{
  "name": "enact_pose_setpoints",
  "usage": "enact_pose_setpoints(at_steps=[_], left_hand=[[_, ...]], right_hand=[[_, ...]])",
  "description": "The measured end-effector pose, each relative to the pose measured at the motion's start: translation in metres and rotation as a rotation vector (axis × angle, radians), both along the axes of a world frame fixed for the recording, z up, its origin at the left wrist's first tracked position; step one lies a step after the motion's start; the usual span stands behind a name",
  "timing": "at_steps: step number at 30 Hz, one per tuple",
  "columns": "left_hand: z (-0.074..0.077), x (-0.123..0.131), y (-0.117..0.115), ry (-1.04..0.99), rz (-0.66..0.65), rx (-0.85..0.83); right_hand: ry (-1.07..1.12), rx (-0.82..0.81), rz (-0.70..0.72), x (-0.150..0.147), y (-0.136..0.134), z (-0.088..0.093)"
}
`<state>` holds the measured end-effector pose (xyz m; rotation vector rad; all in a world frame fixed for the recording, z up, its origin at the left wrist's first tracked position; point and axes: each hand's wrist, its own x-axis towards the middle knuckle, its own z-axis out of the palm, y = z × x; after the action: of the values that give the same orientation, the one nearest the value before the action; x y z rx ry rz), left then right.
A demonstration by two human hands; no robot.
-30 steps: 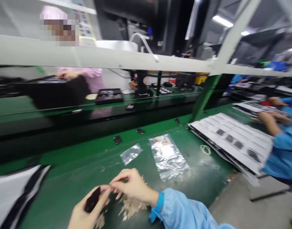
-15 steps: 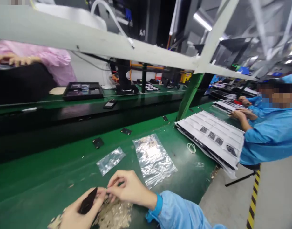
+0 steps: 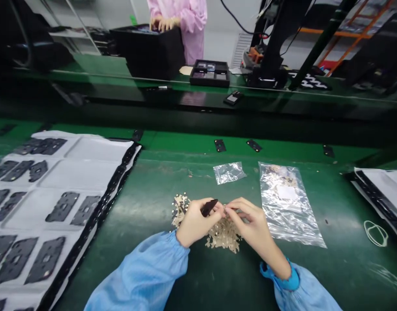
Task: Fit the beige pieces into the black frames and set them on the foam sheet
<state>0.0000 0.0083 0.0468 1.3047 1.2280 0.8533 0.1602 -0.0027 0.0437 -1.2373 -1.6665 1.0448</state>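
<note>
My left hand (image 3: 197,220) is closed, with a thin black plastic piece (image 3: 209,207) standing out from between its fingers. Thumb and forefinger of my right hand (image 3: 249,218) are pinched together against the left fingertips. Whatever lies in that pinch is too small to make out. Beneath both hands is a pile of small beige-and-metallic pieces (image 3: 223,236), partly hidden by them. More such pieces (image 3: 180,207) lie just left of my left hand.
A white tray (image 3: 84,149) with several black plastic parts (image 3: 62,206) stands on the left. Beyond my hands lie a small clear bag (image 3: 229,172) and a larger one (image 3: 290,207). A rubber band (image 3: 376,233) and another tray (image 3: 386,181) are right. A person in pink (image 3: 193,26) stands opposite.
The head view has swung left and levelled, bringing the left tray into sight and taking the co-worker in blue out of it. My hands keep the same pinch over the pile.
</note>
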Motion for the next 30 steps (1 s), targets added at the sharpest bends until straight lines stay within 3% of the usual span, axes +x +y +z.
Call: enact_pose_setpoints(at_steps=[10,14,20,24,30], left_hand=[[-0.002,0.001,-0.004,0.05,0.01,-0.002],[-0.003,0.001,-0.003,0.044,0.0,0.004],[-0.003,0.001,-0.002,0.034,-0.027,0.024],[-0.004,-0.001,0.001,0.011,0.05,-0.015],[-0.007,-0.002,0.006,0.023,0.093,-0.001]], right_hand=[[-0.123,0.141,0.118,0.004,0.002,-0.002],[-0.07,0.074,0.099,0.003,0.002,-0.001],[0.113,-0.153,0.022,0.001,0.003,-0.002],[0.09,-0.109,-0.099,0.005,0.006,-0.003],[-0.195,0.053,0.22,0.013,0.009,-0.005]])
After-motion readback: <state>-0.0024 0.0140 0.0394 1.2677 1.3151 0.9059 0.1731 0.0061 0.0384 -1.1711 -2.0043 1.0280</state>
